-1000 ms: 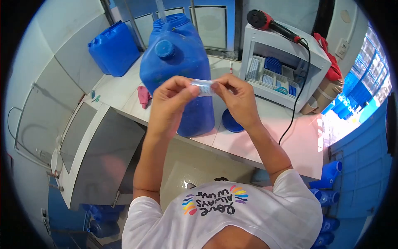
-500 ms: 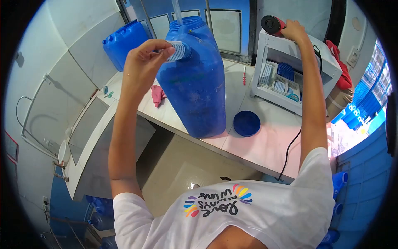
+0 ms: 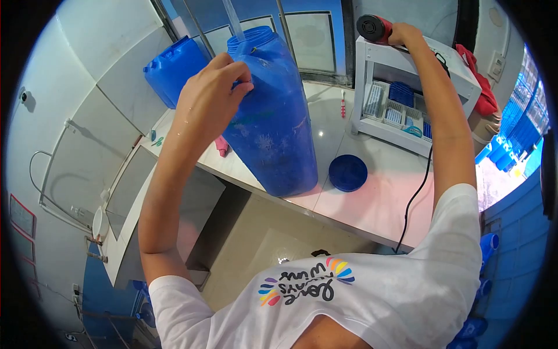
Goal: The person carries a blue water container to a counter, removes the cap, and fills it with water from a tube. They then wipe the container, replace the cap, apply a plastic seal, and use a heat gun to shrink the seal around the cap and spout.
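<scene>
Left hand (image 3: pixel 218 87) at blue jug (image 3: pixel 270 134), right hand (image 3: pixel 405 35) on hot-air blower (image 3: pixel 372 28)

Blue jug stands on white counter (image 3: pixel 386 200), near the edge; left hand covers part of its top front, so that spot and anything in the fingertips are hidden, can't tell if they're pinching something. Clear tube (image 3: pixel 232 20) runs into the jug's mouth, contents can't be made out. Right hand clamped round the blower's red body, on top of white shelf unit (image 3: pixel 383 57); handle mostly blocked by hand. Inside the unit: baskets (image 3: pixel 394 116) of blue and white pieces, too small to identify. Round dark blue lid (image 3: pixel 348 173) beside the jug, toothbrush (image 3: pixel 343 106) farther back. Pink cloth (image 3: pixel 221 146) half hidden behind jug and forearm. Second blue jug (image 3: pixel 177 64) behind, partly covered. Blue containers (image 3: pixel 489 247) cut off lower right
</scene>
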Demonstrator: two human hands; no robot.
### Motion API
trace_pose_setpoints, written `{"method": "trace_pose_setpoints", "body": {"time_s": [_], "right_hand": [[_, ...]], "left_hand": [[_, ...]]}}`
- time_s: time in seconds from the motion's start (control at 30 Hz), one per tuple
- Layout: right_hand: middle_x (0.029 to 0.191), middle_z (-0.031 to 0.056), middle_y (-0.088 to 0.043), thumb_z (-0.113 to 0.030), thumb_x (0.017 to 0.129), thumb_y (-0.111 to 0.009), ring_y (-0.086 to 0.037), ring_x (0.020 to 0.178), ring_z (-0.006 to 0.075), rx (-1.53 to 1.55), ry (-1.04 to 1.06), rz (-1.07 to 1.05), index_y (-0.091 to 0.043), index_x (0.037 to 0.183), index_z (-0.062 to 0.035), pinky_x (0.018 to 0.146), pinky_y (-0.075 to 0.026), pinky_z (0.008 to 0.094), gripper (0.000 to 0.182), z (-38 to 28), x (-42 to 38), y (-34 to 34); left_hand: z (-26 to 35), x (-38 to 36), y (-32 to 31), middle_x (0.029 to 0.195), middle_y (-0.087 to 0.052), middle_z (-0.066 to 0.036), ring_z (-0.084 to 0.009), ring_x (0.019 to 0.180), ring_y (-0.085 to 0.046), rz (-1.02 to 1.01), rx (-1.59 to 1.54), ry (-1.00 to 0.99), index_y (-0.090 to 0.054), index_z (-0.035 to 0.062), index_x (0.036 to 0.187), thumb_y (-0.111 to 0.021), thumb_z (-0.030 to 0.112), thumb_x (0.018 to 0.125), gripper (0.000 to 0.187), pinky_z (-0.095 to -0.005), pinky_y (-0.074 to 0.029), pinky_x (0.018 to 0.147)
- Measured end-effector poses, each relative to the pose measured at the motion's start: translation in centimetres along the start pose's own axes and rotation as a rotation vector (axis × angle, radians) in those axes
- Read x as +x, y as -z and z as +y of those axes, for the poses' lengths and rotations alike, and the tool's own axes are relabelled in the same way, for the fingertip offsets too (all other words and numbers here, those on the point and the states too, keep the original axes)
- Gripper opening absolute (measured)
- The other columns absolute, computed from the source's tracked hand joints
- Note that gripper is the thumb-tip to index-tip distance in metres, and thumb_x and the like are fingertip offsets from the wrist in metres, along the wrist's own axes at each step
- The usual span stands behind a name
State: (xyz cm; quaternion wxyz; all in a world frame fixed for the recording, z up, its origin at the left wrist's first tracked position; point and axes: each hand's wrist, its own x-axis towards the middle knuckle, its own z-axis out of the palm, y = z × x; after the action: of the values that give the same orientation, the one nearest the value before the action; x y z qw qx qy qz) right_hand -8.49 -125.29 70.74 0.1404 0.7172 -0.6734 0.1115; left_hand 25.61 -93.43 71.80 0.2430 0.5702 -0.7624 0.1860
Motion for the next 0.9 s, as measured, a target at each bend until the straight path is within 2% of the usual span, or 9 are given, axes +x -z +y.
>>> {"method": "trace_pose_setpoints", "body": {"time_s": [0.1,0.17,0.2,0.3,0.4,0.47,0.63,0.73,0.9], "right_hand": [[0.1,0.0164,-0.066,-0.019,0.066,-0.057,-0.063,0.094,0.0329,0.018,0.056,0.012,-0.066,0.1,-0.0056,0.08,-0.049,0.0424,0.038,0.6,0.2,-0.7],[0.099,0.0167,-0.066,-0.021,0.066,-0.057,-0.063,0.093,0.0329,0.036,0.077,0.036,-0.066,0.1,-0.0053,0.08,-0.049,0.0426,0.038,0.8,0.0,-1.0],[0.099,0.0169,-0.066,-0.021,0.067,-0.056,-0.063,0.092,0.0328,0.059,0.039,0.115,-0.066,0.1,-0.0053,0.08,-0.049,0.0426,0.038,0.9,-0.8,-1.0],[0.099,0.0178,-0.065,-0.024,0.068,-0.057,-0.063,0.092,0.0339,0.125,-0.014,0.185,-0.066,0.101,-0.0053,0.081,-0.049,0.043,0.038,1.5,-1.5,0.3],[0.093,0.0185,-0.066,-0.032,0.069,-0.06,-0.064,0.088,0.0337,0.283,-0.009,0.267,-0.065,0.098,-0.0044,0.077,-0.05,0.042,0.04,3.3,-1.9,0.8],[0.086,0.0186,-0.067,-0.038,0.069,-0.062,-0.065,0.082,0.0324,0.395,0.019,0.362,-0.065,0.094,-0.0036,0.073,-0.051,0.0406,0.043,5.1,-2.3,0.8],[0.071,0.0053,-0.061,-0.037,0.078,-0.061,-0.057,0.058,0.0118,1.138,0.002,0.233,-0.063,0.082,-0.0054,0.055,-0.048,0.0254,0.032,7.5,-8.9,2.0],[0.073,0.005,-0.062,-0.031,0.079,-0.061,-0.057,0.059,0.0116,1.551,0.034,0.23,-0.063,0.087,-0.003,0.055,-0.048,0.0233,0.029,6.0,-14.8,3.1],[0.079,0.0077,-0.062,-0.019,0.075,-0.058,-0.058,0.063,0.0121,1.792,-0.008,0.153,-0.062,0.094,-0.0011,0.059,-0.049,0.024,0.026,6.0,-20.8,2.6]], "left_hand": [[0.1,-0.4,-0.7,0.089,-0.056,-0.01,-0.027,0.078,-0.058,0.057,0.075,-0.036,-0.06,0.0044,0.093,-0.066,0.014,0.078,0.019,-0.0363,-0.047,0.07],[0.1,-0.4,-0.7,0.094,-0.056,-0.013,-0.0294,0.086,-0.058,0.373,0.308,-0.253,-0.058,0.0013,0.1,-0.068,0.017,0.076,0.03,-0.0372,-0.046,0.076],[-0.2,-0.4,-1.0,0.094,-0.056,-0.013,-0.0294,0.086,-0.058,0.374,0.306,-0.257,-0.058,0.0013,0.1,-0.068,0.017,0.076,0.03,-0.0372,-0.046,0.076],[-1.3,-0.3,-1.7,0.098,-0.058,-0.012,-0.0265,0.083,-0.059,0.334,0.137,-0.133,-0.056,-0.0007,0.106,-0.07,0.017,0.076,0.039,-0.0344,-0.047,0.073],[-1.3,0.0,-1.0,0.104,-0.058,-0.012,-0.0278,0.089,-0.058,0.037,0.042,0.004,-0.056,-0.0005,0.108,-0.069,0.015,0.076,0.038,-0.0345,-0.047,0.075],[-1.8,0.1,-0.9,0.103,-0.058,-0.012,-0.0285,0.092,-0.058,0.008,0.012,-0.067,-0.056,-0.0001,0.11,-0.069,0.013,0.076,0.039,-0.0341,-0.047,0.077],[-2.9,1.0,0.4,0.107,-0.057,-0.011,-0.0279,0.098,-0.056,-0.119,-0.029,-0.229,-0.056,0.0026,0.111,-0.068,0.009,0.076,0.038,-0.0349,-0.046,0.083],[-3.9,1.8,0.8,0.113,-0.054,-0.009,-0.0274,0.105,-0.054,-0.22,0.003,-0.337,-0.055,0.005,0.113,-0.068,0.007,0.074,0.041,-0.0351,-0.045,0.091],[-3.9,1.9,1.1,0.12,-0.052,-0.009,-0.0277,0.112,-0.05,-0.304,0.09,-0.452,-0.052,0.008,0.119,-0.071,0.006,0.071,0.051,-0.035,-0.041,0.098]]}}
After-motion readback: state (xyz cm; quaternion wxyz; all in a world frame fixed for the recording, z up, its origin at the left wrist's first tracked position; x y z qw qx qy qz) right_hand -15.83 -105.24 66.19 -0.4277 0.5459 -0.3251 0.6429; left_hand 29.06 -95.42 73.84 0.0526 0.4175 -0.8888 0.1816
